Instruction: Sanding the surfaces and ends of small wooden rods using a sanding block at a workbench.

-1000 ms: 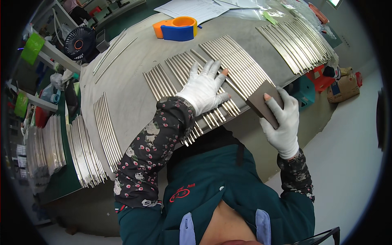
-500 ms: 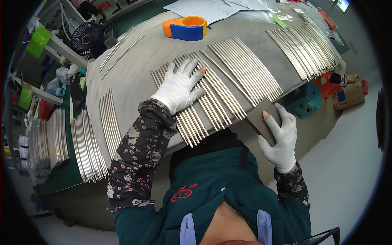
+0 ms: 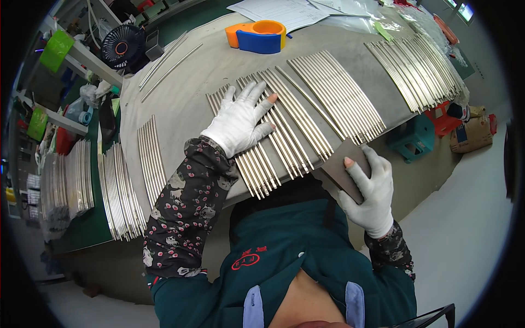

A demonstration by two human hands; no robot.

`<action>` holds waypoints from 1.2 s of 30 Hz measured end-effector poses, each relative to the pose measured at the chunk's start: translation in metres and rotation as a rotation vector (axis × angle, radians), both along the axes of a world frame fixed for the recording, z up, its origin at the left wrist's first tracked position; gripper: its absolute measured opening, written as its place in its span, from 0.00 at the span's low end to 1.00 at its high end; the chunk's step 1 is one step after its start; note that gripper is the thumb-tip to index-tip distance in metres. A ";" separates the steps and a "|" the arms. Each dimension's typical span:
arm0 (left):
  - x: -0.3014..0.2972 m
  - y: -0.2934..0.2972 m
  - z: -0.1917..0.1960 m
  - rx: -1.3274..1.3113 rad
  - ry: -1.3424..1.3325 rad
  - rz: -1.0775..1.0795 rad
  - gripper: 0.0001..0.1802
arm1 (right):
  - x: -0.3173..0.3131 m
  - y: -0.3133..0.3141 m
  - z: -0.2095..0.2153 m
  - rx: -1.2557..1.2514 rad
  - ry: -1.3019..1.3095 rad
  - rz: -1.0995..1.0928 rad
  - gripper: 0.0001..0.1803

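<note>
My left hand (image 3: 234, 121), in a white glove with bare thumb and fingertip showing, lies with fingers spread across a row of slim silvery metal rods (image 3: 258, 172). The rods run side by side, their near ends reaching the table's front edge, with small gaps splitting them into bunches. In my gloved right hand (image 3: 373, 199) is a flat grey-brown block (image 3: 344, 167), gripped between thumb and fingers. It sits at the table edge, by the near ends of the rods; whether it touches them I cannot tell. One slanting rod (image 3: 310, 103) and a wider row of rods (image 3: 338, 94) lie farther right.
An orange and blue tape dispenser (image 3: 260, 37) stands at the back, near papers (image 3: 279, 13). More rods lie at the far right (image 3: 415, 71) and left (image 3: 151, 156). A black fan (image 3: 123, 46) is at back left. Stools (image 3: 413, 142) stand beyond the right edge.
The whole view has shifted slightly. My right hand and the block have moved a little left and toward me. My left hand stays flat on the rods.
</note>
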State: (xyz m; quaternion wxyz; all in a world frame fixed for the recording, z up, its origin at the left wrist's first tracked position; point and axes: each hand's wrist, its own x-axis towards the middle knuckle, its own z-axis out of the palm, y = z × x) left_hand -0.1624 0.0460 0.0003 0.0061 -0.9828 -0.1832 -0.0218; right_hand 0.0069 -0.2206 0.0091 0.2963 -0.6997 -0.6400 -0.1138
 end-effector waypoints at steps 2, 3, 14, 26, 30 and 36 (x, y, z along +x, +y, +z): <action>0.000 0.000 0.001 -0.003 0.002 -0.002 0.35 | -0.001 0.001 0.000 0.000 0.005 0.004 0.36; 0.000 0.001 0.001 -0.005 0.004 -0.005 0.36 | -0.001 0.002 0.000 -0.006 0.008 0.004 0.36; -0.008 0.001 0.000 -0.021 -0.015 -0.012 0.36 | -0.008 0.013 -0.002 -0.025 0.020 0.002 0.36; 0.007 0.000 0.004 0.007 0.046 -0.012 0.36 | 0.011 0.009 0.002 0.060 -0.060 -0.090 0.33; 0.014 -0.001 0.004 -0.002 0.035 -0.009 0.36 | -0.012 0.015 0.004 -0.086 0.043 0.197 0.32; 0.015 -0.004 0.006 -0.022 0.028 -0.011 0.35 | 0.008 0.018 0.006 0.036 -0.046 0.027 0.33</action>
